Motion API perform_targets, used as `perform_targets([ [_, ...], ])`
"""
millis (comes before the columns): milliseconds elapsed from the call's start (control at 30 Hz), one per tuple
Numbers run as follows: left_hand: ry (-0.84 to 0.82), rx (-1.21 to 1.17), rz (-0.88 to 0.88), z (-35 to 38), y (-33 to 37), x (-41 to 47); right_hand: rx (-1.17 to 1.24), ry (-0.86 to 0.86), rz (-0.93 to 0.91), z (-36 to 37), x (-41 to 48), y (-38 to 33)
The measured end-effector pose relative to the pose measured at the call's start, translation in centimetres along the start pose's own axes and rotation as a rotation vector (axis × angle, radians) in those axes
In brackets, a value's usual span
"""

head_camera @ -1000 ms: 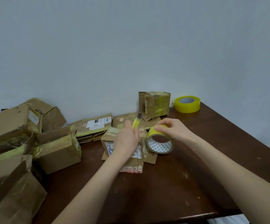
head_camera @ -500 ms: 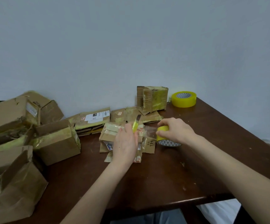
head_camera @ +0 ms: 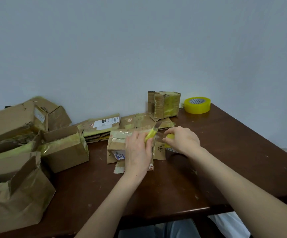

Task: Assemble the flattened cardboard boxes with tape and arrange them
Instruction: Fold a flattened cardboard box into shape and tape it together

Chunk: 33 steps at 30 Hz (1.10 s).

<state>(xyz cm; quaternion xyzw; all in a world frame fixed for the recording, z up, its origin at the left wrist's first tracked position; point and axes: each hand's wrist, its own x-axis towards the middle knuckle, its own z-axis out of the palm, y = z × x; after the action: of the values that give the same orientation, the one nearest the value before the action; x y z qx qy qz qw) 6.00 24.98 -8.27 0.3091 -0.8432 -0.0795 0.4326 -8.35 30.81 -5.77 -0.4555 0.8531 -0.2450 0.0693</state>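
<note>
A small cardboard box with labels lies in the middle of the brown table. My left hand rests over it and grips a yellow utility knife, blade pointing up and away. My right hand holds a yellow tape roll, mostly hidden under the fingers, at the box's right side. A clear strip of tape stretches from the roll toward the knife.
Several assembled and torn boxes crowd the table's left side. Flattened boxes lie against the wall, with a small taped box and a second yellow tape roll at the back right. The table's front edge is near my body.
My right hand lowered the tape roll from upright to beside the box, pulling out a strip. The left hand with the knife has settled onto the box. The view tilted down.
</note>
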Motion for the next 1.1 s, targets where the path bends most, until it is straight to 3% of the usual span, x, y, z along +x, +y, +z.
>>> perform_targets([
  [333,0.041,-0.032,-0.027,0.0,0.0,0.2,0.124,0.152,0.059,0.4,-0.2,0.6],
  [1100,-0.133,0.192,-0.080,-0.7,3.3,0.7,0.126,0.278,0.062,1.2,-1.0,0.6],
])
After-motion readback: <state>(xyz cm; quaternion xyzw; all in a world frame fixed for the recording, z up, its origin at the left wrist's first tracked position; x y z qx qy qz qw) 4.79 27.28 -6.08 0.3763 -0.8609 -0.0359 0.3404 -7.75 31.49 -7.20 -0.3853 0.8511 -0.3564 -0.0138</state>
